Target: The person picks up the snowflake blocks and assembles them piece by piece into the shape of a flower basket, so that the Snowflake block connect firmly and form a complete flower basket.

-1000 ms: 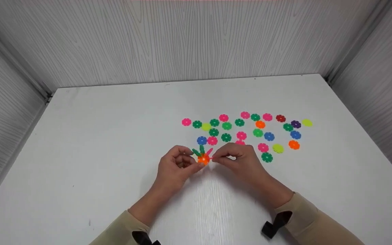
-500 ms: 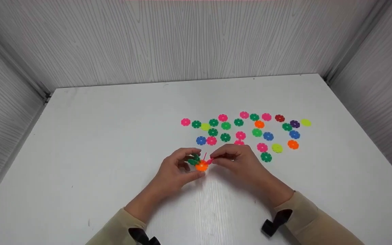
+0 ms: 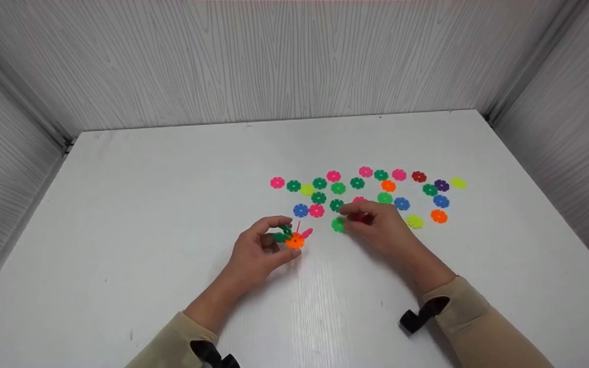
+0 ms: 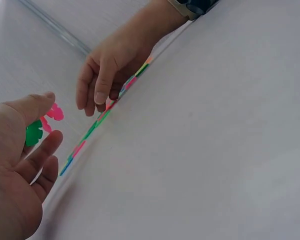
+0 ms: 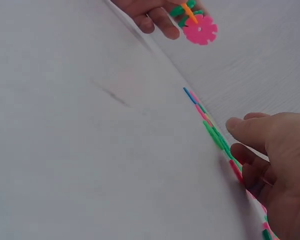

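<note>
1. Cluster held above table: orange disc with green discs and pink discs fitted on its edge
2. Left hand on cluster's left side, pinching it between thumb and fingers
3. Right hand right of cluster, over loose discs, thumb and index tips apart, fingers bent; contact with discs below, cannot tell
4. Lime disc right of cluster, just beside right fingertips
5. Blue disc just beyond cluster, touching a pink one
6. Yellow disc well right of cluster, beyond it
</note>
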`<state>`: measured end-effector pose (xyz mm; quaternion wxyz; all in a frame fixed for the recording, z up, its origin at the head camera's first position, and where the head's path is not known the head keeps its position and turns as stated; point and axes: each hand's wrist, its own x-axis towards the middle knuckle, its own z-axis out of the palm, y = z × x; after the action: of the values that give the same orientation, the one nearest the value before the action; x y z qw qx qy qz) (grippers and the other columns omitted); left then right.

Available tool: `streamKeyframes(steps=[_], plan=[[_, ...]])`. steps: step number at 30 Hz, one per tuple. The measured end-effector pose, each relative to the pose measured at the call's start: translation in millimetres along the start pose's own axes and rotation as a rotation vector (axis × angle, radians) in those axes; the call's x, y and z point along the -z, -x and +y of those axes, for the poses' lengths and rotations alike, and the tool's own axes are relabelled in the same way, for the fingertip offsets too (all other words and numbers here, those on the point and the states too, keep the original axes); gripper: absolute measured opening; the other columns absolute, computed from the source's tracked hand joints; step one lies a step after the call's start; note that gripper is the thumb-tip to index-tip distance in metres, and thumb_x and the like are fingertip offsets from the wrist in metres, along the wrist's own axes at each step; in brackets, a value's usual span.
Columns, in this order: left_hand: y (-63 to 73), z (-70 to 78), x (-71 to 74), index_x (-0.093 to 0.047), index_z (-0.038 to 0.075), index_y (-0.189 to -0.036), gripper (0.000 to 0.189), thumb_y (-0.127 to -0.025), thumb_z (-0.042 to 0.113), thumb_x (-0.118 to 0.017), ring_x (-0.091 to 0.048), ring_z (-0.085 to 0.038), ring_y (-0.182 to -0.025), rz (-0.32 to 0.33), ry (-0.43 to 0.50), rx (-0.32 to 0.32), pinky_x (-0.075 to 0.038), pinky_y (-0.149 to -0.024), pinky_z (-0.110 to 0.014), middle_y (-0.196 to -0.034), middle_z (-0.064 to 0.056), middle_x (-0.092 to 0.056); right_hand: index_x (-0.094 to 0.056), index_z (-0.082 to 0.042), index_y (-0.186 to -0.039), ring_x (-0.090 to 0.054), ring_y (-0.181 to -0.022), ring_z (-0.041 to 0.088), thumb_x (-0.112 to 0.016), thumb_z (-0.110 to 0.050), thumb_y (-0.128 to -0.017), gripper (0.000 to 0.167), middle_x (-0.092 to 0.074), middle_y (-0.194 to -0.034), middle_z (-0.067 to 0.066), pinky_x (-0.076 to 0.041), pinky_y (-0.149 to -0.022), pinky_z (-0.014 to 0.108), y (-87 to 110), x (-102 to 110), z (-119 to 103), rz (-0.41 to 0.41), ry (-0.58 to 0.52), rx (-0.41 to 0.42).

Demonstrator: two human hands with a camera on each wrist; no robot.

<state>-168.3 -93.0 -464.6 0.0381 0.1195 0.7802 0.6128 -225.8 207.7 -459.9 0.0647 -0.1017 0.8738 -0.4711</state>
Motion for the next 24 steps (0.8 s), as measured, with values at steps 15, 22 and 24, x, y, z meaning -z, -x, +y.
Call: streamKeyframes(steps=[15, 22, 24], plan=[[0.9, -0.9, -0.6, -0.064, 0.019, -0.132, 0.051, -0.087, 0.017, -0.09, -0.072, -0.022, -0.104, -0.028, 0.067, -0.004, -0.06, -0.093, -0.031, -0.126, -0.001, -0.067, -0.074, -0.031, -0.128, -0.061, -0.112, 0.017, -0.088, -0.021, -0.089, 0.043, -0.065, -0.118, -0.009, -0.061, -0.091, 0.036, 1.8, -4.7, -2.6, -0.036, 0.157, 0.103], [0.4, -1.9, -1.7, -0.064, 0.014, -0.128, 0.05, -0.086, 0.017, -0.091, -0.069, -0.023, -0.107, -0.01, 0.052, -0.005, -0.059, -0.094, -0.031, -0.12, -0.002, -0.068, -0.079, -0.03, -0.116, -0.065, -0.101, 0.017, -0.087, -0.024, -0.091, 0.027, -0.07, -0.107, -0.012, -0.061, -0.084, 0.036, 9.2, -10.6, -11.5, -0.059, 0.101, 0.156], [0.2, -2.0, -2.0, -0.064, 0.014, -0.127, 0.05, -0.085, 0.017, -0.091, -0.069, -0.023, -0.107, -0.004, 0.05, -0.008, -0.06, -0.094, -0.031, -0.119, -0.002, -0.068, -0.08, -0.028, -0.115, -0.067, -0.102, 0.016, -0.087, -0.024, -0.091, 0.025, -0.072, -0.107, -0.014, -0.062, -0.084, 0.035, 10.9, -13.5, -14.7, -0.07, 0.063, 0.176]])
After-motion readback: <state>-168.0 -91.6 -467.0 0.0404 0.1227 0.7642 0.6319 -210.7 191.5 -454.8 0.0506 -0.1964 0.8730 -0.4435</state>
